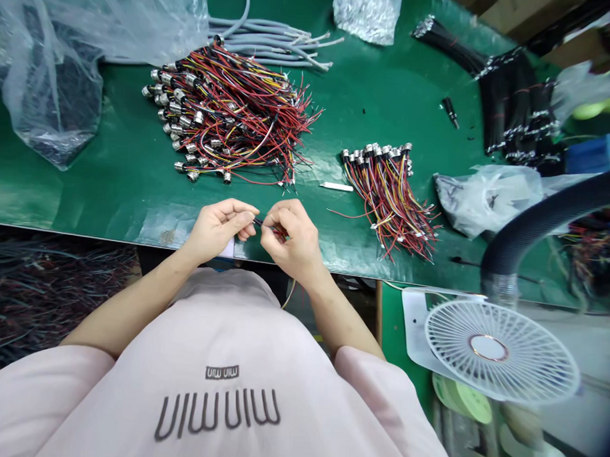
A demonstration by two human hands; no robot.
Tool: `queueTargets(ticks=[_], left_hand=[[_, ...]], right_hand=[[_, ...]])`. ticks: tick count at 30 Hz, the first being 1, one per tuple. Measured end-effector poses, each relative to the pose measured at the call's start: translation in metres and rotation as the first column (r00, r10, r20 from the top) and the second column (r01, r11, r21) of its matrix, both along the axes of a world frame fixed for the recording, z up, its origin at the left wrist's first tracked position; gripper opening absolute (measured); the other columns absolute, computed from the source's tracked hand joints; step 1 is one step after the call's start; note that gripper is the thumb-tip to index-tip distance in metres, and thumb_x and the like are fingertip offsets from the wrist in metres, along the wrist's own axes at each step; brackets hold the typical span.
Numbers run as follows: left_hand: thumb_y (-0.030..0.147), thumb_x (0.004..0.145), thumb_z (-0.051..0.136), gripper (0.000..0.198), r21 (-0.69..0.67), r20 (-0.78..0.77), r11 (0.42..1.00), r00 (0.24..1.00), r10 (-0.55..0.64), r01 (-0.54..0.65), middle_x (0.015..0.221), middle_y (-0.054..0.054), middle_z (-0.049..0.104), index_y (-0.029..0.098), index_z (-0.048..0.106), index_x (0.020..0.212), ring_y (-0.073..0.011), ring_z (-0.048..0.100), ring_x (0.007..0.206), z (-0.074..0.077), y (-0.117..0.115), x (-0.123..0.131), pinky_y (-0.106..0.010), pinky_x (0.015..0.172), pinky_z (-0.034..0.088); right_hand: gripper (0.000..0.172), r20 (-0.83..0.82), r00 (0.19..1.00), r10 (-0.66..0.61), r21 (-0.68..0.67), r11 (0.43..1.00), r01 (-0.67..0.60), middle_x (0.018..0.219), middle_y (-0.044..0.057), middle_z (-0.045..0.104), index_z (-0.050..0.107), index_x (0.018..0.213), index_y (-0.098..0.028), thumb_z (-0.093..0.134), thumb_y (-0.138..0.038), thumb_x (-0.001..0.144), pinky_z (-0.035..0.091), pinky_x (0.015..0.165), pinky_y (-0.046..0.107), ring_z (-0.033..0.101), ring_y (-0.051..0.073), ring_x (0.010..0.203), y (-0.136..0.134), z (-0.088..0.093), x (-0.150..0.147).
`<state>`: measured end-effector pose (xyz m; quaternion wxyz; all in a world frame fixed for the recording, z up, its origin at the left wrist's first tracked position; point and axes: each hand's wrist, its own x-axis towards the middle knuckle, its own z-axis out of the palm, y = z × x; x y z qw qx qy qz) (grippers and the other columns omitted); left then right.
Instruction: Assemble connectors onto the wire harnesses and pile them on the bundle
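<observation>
Electronics assembly workshop: green worktop (pixel 117 175) w/ wire bundles (pixel 229 112), more wires (pixel 389 195) right of it, black cables (pixel 514 109) far right, fan (pixel 501 349) below.

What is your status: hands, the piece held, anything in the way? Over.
Left hand and right hand both pinch a thin wire piece over the table edge. Large wire pile beyond, apart from hands.

The thin dark wire (pixel 258 221) pinched between my left hand (pixel 219 229) and right hand (pixel 293 240) looks plastic-sheathed, though it's too small to be sure. My green mat (pixel 111 182) is smooth and faintly glossy. The wire pile (pixel 239 119) ends in shiny metal connectors (pixel 170 107). The bag (pixel 50 66) is clear, crinkled plastic.
</observation>
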<state>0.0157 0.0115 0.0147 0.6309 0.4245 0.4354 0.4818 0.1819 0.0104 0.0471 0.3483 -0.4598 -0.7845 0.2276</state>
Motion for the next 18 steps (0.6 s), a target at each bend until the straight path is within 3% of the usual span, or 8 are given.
queueTargets(ticks=[5,9,13,18], left_hand=[[0.055,0.072,0.075,0.042,-0.008,-0.018,1.0,0.999,0.029,-0.029,0.057,-0.001,0.068,0.014,0.069,0.081,-0.0092,0.058,0.047,0.001,-0.001,0.002,-0.021,0.049,0.049],[0.06,0.07,0.074,0.046,-0.007,-0.026,0.999,0.998,0.052,-0.052,0.053,0.0,0.065,0.015,0.066,0.072,-0.008,0.055,0.044,0.004,-0.001,0.004,-0.019,0.046,0.046],[0.063,0.07,0.072,0.048,-0.005,-0.063,0.998,0.996,0.064,-0.065,0.051,0.0,0.063,0.016,0.063,0.067,-0.0081,0.053,0.043,0.005,0.0,0.006,-0.019,0.045,0.046],[0.063,0.07,0.072,0.048,0.013,-0.092,0.998,0.994,0.067,-0.066,0.051,0.0,0.063,0.016,0.062,0.067,-0.0081,0.053,0.042,0.004,-0.002,0.007,-0.019,0.044,0.045]], right_hand=[[0.009,-0.09,0.99,0.104,-0.132,0.984,-0.116,0.081,0.002,0.055,0.053,0.076,-0.019,0.053,-0.012,0.081,0.044,0.059,0.023,0.051,0.011,0.067,0.003,0.004,0.008],[0.007,0.01,0.983,0.184,0.002,0.983,-0.184,0.089,0.005,0.058,0.054,0.083,-0.02,0.055,-0.013,0.083,0.048,0.066,0.024,0.057,0.014,0.08,0.0,0.007,0.013],[0.01,0.149,0.983,0.11,0.129,0.983,-0.13,0.09,0.005,0.059,0.052,0.083,-0.021,0.05,-0.011,0.086,0.049,0.067,0.024,0.058,0.013,0.08,-0.004,0.004,0.01],[0.014,0.142,0.989,0.041,0.195,0.978,-0.069,0.083,0.004,0.06,0.053,0.079,-0.021,0.048,-0.009,0.085,0.048,0.063,0.023,0.057,0.013,0.074,-0.005,-0.002,0.002]])
